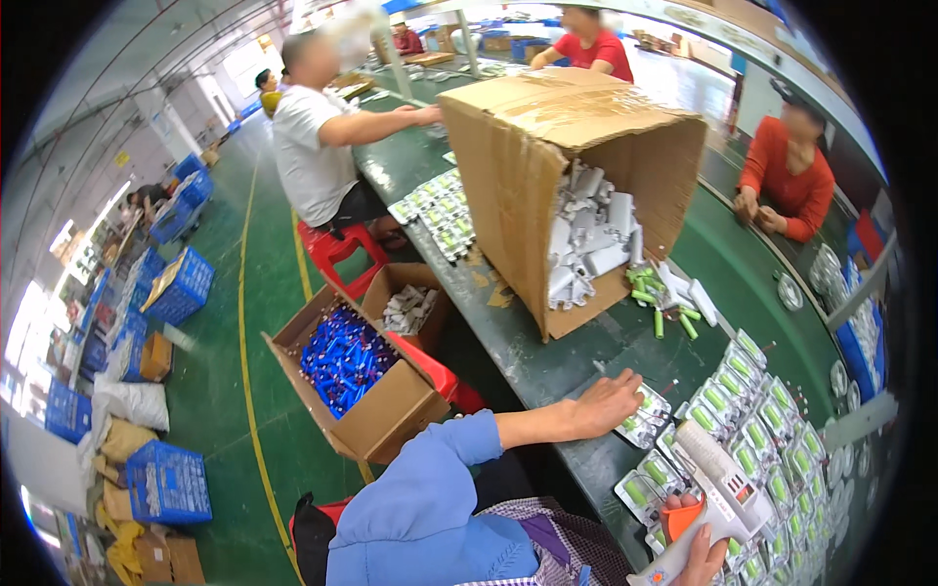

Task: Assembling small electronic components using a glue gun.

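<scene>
My right hand [699, 552] is wrapped around a white pistol-grip tool [721, 467] with an orange trigger [683, 518]. The tool is above rows of open white casings [757, 435], each with a green cylindrical battery and thin wires. To the left of these rows, my left hand [604, 402] has its bent fingers close together at the edge of a single white casing [645, 418] that also holds a green battery. The fingertips' exact grip is partly hidden. Loose green batteries [660, 322] and white pieces [701, 301] lie beyond the left hand.
A large cardboard box [503, 186] lies on its side on the green bench [518, 366], full of white casings. Left of the bench, an open carton [391, 415] holds blue batteries near a red stool [342, 256]. Co-workers sit along the bench and opposite; blue crates [168, 479] line the floor.
</scene>
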The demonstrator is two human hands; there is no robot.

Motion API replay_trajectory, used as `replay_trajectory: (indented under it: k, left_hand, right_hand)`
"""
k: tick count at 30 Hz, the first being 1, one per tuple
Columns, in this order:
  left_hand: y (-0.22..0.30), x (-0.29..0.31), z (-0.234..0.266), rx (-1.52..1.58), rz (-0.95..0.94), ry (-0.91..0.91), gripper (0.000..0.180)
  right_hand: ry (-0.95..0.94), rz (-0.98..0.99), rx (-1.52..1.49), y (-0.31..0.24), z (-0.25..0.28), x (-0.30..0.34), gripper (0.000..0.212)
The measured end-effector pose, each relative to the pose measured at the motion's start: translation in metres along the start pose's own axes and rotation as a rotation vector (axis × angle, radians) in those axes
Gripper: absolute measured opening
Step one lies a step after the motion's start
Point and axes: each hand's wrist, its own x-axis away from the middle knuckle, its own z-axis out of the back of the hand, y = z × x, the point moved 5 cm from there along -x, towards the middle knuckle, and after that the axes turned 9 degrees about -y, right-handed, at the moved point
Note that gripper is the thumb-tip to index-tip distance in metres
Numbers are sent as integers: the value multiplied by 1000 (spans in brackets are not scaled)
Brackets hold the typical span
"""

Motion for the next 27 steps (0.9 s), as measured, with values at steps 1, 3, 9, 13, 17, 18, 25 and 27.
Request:
replay_trajectory:
  k: [1, 3, 9, 13, 17, 18, 25, 27]
  left_hand:
    - [1, 2, 1, -9, -16, 2, 5]
    - [5, 1, -1, 9, -39, 7, 5]
    - [-6, -3, 5, -33, -20, -41, 13]
    - [-6, 2, 51, -8, -48, 165, 7]
    - [59, -44, 61, 114, -222, 180, 4]
    - [80, -57, 59, 141, -281, 181, 4]
    - [197, -141, 20, 114, -548, 71, 9]
    - [224, -171, -2, 65, -578, 57, 11]
  right_hand:
    - [-11, -7, -35, -5, -3, 3, 46]
    - [-28, -5, -93, -7, -1, 8, 47]
    - [-105, 193, -570, -11, -2, 5, 41]
    - [-77, 315, -736, -31, 22, 5, 50]
    - [110, 534, -678, -46, 90, 36, 58]
    - [163, 585, -661, -48, 106, 46, 59]
    - [229, 667, -678, -41, 144, 79, 61]
    - [223, 656, -671, -33, 151, 81, 61]
